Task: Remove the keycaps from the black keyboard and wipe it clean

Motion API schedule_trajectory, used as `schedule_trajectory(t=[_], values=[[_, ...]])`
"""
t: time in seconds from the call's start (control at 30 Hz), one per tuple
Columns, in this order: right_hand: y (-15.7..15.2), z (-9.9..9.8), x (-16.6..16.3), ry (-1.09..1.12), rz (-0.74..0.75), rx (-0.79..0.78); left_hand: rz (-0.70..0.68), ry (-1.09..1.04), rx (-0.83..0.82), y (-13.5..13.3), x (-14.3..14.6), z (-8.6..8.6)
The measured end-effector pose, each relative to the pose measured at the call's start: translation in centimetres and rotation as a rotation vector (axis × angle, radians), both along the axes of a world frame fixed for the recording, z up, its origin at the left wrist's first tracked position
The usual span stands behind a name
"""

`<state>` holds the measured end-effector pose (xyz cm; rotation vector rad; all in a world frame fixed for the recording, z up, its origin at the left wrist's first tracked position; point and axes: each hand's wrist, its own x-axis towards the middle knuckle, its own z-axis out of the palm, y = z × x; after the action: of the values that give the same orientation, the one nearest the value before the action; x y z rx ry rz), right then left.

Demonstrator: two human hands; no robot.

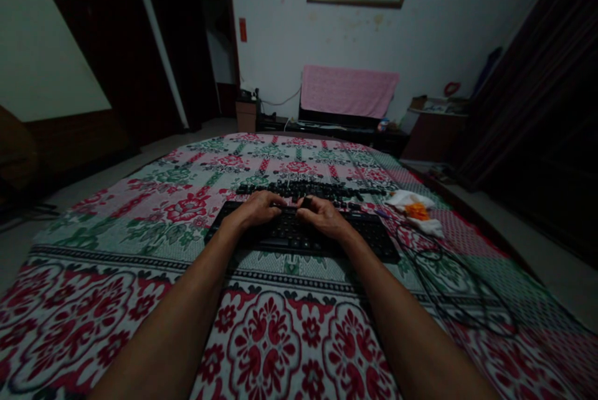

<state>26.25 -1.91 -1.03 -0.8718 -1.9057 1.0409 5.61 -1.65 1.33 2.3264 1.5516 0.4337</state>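
A black keyboard (280, 242) lies across the patterned cover, with many of its key positions showing small round mounts instead of caps. Just behind it, loose black keycaps (317, 189) are spread in a long band. My right hand (322, 218) is over the keyboard's middle, thumb and forefinger pinched on a small black keycap (307, 202). Over the rear edge, left of centre, my left hand (261, 208) has its fingers curled together; whatever they may hold is too dark and small to make out.
The bed (266, 338) has a red, green and white floral cover. A black cable (467, 306) loops to the right of the keyboard. Near it lie a crumpled white cloth or tissue (427, 225) with an orange patch. A pink towel (348, 91) hangs over a dark screen at the far wall.
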Motion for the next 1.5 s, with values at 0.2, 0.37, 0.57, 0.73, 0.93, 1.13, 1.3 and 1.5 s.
schedule_trajectory(t=[0.2, 0.37, 0.57, 0.73, 0.93, 1.13, 1.3, 1.5], values=[[-0.1, 0.3, 0.0, 0.097, 0.003, -0.130, -0.070, -0.137, -0.084, -0.3, 1.2, -0.5], [0.2, 0.2, -0.1, 0.219, -0.146, -0.192, -0.164, -0.279, -0.207, -0.5, 1.6, -0.8], [0.0, 0.3, -0.2, 0.339, -0.214, -0.378, -0.235, -0.454, -0.210, -0.2, 1.9, -1.5], [0.1, 0.0, 0.0, 0.366, -0.178, -0.436, -0.300, -0.467, -0.244, -0.3, 2.0, -1.3], [0.4, -0.5, 0.4, 0.375, -0.135, -0.419, -0.290, -0.543, -0.356, -1.1, 2.3, -0.6], [0.0, -0.3, 0.3, 0.400, -0.035, -0.417, -0.299, -0.384, -0.220, -0.9, 2.5, -1.0], [-0.3, 0.5, 0.0, 0.384, -0.055, -0.358, -0.229, -0.225, 0.018, -0.5, 2.5, -1.6], [0.7, -0.3, 0.3, 0.359, -0.398, -0.224, -0.130, -0.027, 0.011, 0.0, 1.8, -1.7]])
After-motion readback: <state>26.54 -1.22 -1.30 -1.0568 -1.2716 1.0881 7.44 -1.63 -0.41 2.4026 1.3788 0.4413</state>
